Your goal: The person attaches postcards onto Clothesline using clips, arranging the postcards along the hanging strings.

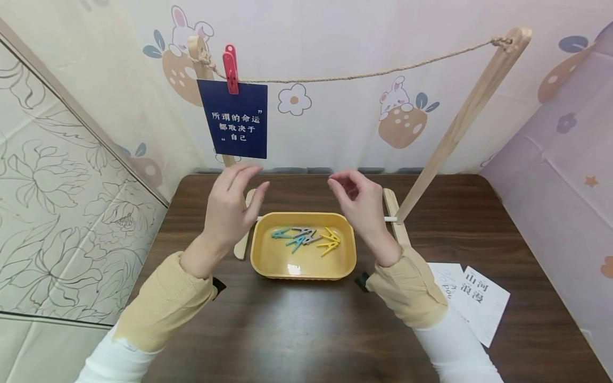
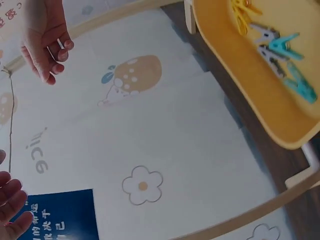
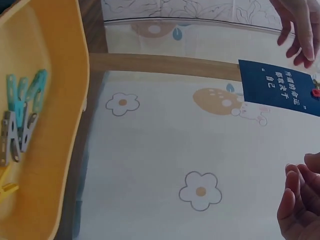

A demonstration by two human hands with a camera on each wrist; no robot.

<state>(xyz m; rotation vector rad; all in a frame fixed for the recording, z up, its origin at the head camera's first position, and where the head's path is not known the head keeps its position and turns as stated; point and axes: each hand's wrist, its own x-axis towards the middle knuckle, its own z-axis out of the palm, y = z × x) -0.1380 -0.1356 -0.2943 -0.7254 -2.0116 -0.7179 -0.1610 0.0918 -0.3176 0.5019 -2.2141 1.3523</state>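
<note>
My left hand (image 1: 231, 205) is raised just below a dark blue card (image 1: 234, 119), thumb apart from the fingers and nothing between them. A red clothespin (image 1: 231, 69) fixes that card to a twine line (image 1: 330, 80). Across from it, my right hand (image 1: 361, 202) hovers by the right rim of a yellow tray (image 1: 304, 272), its fingers loosely bent and holding nothing. Inside the tray lie yellow clothespins (image 1: 329, 244), grey clothespins (image 1: 311, 239) and teal clothespins (image 1: 281, 233). The right wrist view shows the blue card (image 3: 277, 87) hanging between both hands.
The twine runs between two wooden posts, the right post (image 1: 464, 122) leaning outward from its foot (image 1: 399, 218). White cards (image 1: 483, 303) with printed characters lie at the right of the dark wooden table (image 1: 287, 340). A patterned curtain (image 1: 335, 127) hangs behind.
</note>
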